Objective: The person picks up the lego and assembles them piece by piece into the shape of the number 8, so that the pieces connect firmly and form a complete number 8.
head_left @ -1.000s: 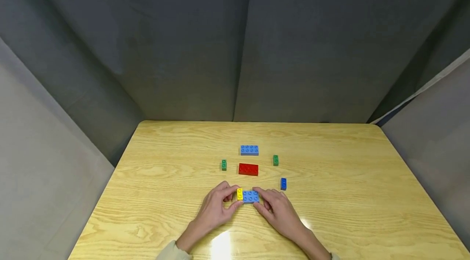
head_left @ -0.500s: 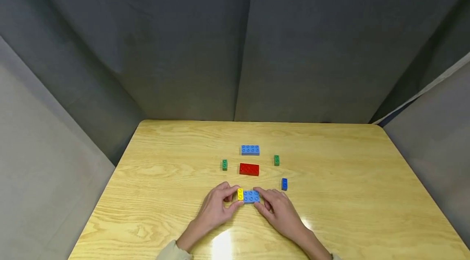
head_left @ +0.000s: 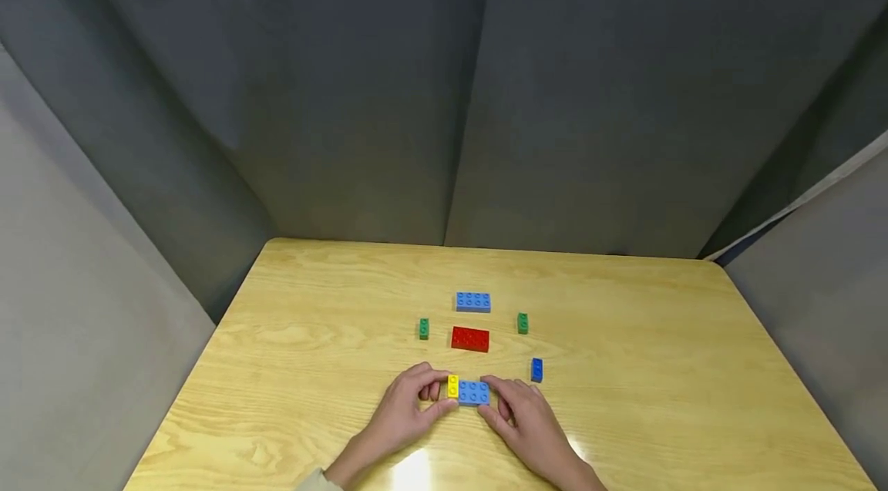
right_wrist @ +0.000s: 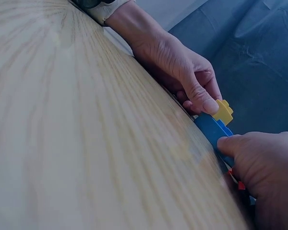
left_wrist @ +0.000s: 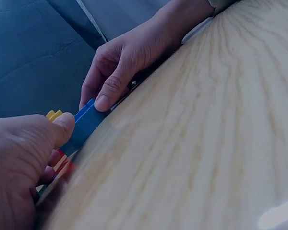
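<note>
Within brick-wide pinches, left hand [head_left: 404,405] held two-stud yellow plastic brick [head_left: 453,386], right hand [head_left: 527,418] oblong blue plastic brick [head_left: 474,393]; unshifted, likely seated.

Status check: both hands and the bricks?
Left hand pinching yellow brick, stacked on blue brick. Right hand gripping blue brick's right end. Nothing visibly in the way.

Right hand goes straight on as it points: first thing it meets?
The light-blue brick the right hand pinches, the one with the yellow brick at its left end; depth beyond that is unclear.
</note>
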Demonstrator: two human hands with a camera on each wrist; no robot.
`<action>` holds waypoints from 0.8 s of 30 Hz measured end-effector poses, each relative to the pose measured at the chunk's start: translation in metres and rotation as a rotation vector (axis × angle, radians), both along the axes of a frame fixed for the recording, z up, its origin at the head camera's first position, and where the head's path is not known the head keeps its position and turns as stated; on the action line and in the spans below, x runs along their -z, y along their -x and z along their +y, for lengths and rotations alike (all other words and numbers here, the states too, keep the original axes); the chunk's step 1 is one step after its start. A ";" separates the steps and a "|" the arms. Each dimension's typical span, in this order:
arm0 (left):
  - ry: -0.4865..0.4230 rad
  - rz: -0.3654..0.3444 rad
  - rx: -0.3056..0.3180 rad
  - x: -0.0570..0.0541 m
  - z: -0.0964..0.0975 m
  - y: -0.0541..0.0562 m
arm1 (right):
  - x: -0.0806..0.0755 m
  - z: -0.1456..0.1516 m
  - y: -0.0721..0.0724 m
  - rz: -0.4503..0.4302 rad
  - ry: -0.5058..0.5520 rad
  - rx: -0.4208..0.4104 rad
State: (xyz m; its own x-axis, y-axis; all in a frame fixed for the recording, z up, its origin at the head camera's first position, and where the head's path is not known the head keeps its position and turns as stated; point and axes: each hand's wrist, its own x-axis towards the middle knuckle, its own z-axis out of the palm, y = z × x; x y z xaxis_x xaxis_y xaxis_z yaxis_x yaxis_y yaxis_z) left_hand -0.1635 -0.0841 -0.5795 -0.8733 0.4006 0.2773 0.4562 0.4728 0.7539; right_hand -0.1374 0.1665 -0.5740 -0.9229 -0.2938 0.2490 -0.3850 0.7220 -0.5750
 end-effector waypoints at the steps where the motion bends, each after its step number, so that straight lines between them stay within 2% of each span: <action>1: 0.002 0.005 0.002 0.000 0.001 0.000 | 0.000 0.000 -0.001 -0.008 0.000 0.005; 7: -0.001 0.016 0.018 0.003 0.004 -0.005 | 0.001 0.003 -0.007 -0.052 -0.025 0.033; 11: 0.001 0.000 0.024 0.004 0.005 -0.009 | 0.002 0.004 -0.011 -0.076 -0.043 0.018; 14: 0.002 -0.014 0.030 0.005 0.005 -0.011 | 0.004 0.005 -0.013 -0.060 -0.033 0.007; 21: 0.021 0.005 0.023 0.000 0.002 -0.001 | 0.004 0.002 -0.004 -0.030 -0.012 0.004; 24: 0.021 -0.003 0.016 -0.001 -0.001 0.000 | 0.003 0.000 -0.001 -0.016 -0.004 -0.005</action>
